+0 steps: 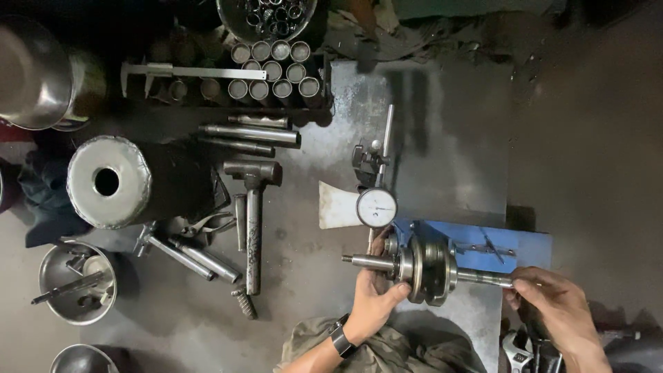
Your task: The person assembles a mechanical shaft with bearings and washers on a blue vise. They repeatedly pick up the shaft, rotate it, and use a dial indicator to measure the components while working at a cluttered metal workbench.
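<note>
A crankshaft (425, 271) lies level on a blue stand (476, 243) at the bench's (442, 138) near edge. The left hand (373, 297) has its grip closed around the shaft's left end, thumb against the flywheel. The right hand (559, 304) pinches the right shaft tip. Just above the left grip stands a dial gauge (376, 206). Farther left lies a hammer (253, 207).

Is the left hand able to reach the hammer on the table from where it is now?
Probably yes. The left hand grips the crankshaft, so it must let go first. The hammer lies to its left, with only bare table between them.
</note>
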